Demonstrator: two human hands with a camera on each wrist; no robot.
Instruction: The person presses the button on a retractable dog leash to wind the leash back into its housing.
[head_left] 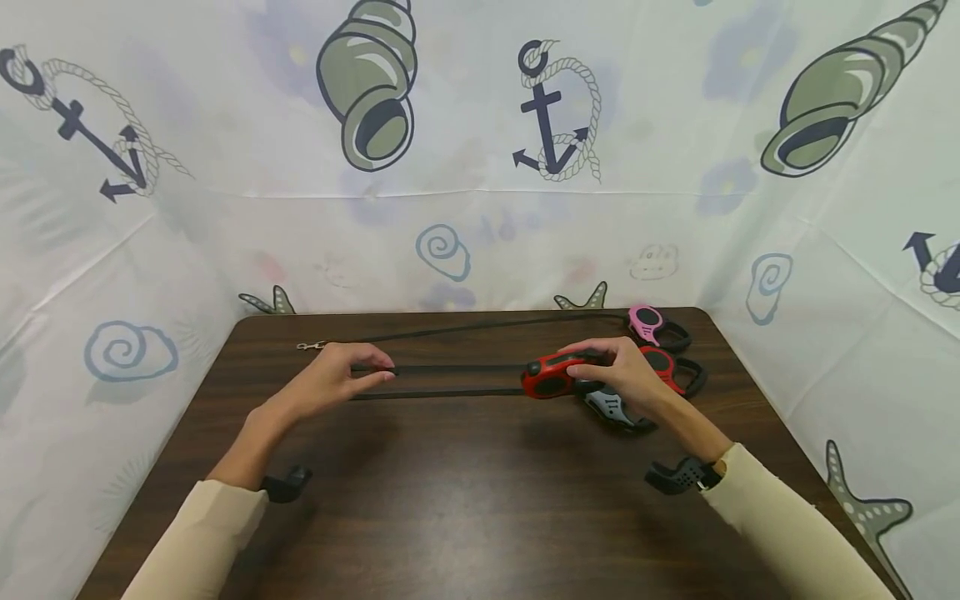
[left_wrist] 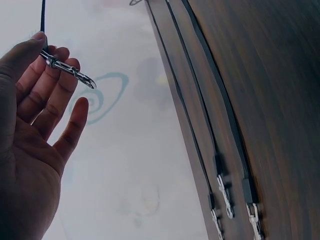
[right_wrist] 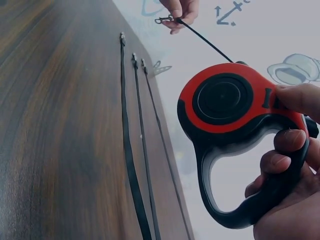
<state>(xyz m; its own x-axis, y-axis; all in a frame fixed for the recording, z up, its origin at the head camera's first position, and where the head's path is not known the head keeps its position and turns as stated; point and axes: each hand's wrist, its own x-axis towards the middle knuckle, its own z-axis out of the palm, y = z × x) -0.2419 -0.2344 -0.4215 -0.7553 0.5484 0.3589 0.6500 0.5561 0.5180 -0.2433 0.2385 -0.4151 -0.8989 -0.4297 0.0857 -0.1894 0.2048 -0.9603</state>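
My right hand grips the black loop handle of a red and black retractable dog leash, fingers curled through the loop and thumb by its button in the right wrist view. From its casing a thin black cord runs taut to my left hand. There, thumb and fingertips pinch the cord's end beside a silver metal clip, which lies across the fingers. Both hands are raised above the table. Below the right hand, partly covered by it, is a grey leash.
A pink leash and another red leash lie at the back right of the brown table. Black straps from the lying leashes stretch leftward, side by side, ending in metal clips. Patterned white cloth surrounds the table's back and sides.
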